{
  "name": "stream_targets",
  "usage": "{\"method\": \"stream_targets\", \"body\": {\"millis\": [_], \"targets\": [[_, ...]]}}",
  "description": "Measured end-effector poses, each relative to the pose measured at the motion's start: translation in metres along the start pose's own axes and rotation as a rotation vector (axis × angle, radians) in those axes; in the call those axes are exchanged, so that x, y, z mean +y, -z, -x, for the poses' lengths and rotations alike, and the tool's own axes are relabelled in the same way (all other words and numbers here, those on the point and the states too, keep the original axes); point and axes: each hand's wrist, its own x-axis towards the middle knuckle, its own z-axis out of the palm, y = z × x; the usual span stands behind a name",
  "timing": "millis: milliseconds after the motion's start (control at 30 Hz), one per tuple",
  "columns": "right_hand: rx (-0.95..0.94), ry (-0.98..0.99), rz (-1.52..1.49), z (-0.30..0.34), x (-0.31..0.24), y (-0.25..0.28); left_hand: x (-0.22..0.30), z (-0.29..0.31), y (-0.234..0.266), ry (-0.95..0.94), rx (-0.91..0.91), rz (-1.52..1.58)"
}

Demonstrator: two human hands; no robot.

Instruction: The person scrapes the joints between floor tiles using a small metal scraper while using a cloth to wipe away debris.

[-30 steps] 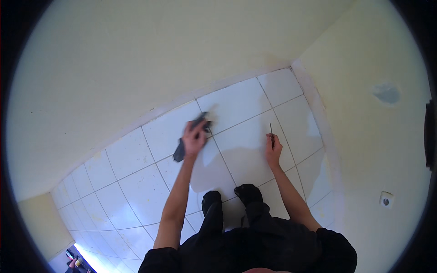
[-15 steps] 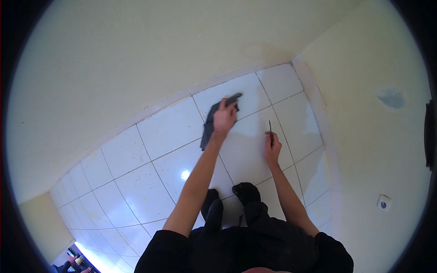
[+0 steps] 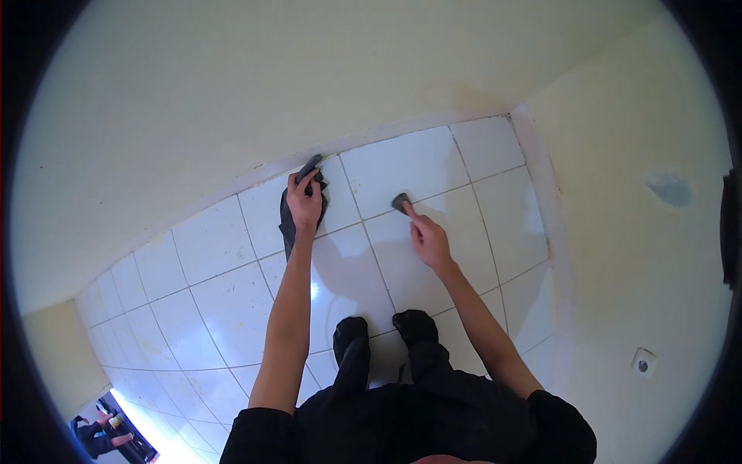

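While under the left hand (image 3: 304, 203) — the cloth (image 3: 297, 209) lies flat.

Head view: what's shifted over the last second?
The left hand slid the dark cloth farther out across the white tiles, up to the base of the wall. The right hand lowered its small scraper onto a grout line. The feet stayed planted.

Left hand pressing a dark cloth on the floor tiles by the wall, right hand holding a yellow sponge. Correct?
Not quite. The head view shows the left hand on the dark cloth by the wall, but the right hand holds a small dark scraper-like tool against the floor tiles, not a yellow sponge.
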Motion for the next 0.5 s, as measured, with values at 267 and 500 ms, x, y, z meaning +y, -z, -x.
{"method": "stream_targets", "body": {"millis": [267,500], "targets": [[-0.245,-0.049,0.382,-0.034,-0.038,-0.053,0.010,0.001,0.000,0.014,-0.078,0.079],[-0.328,-0.136,0.374,-0.058,-0.052,-0.053,0.009,0.001,-0.001,-0.043,-0.102,0.127]]}}
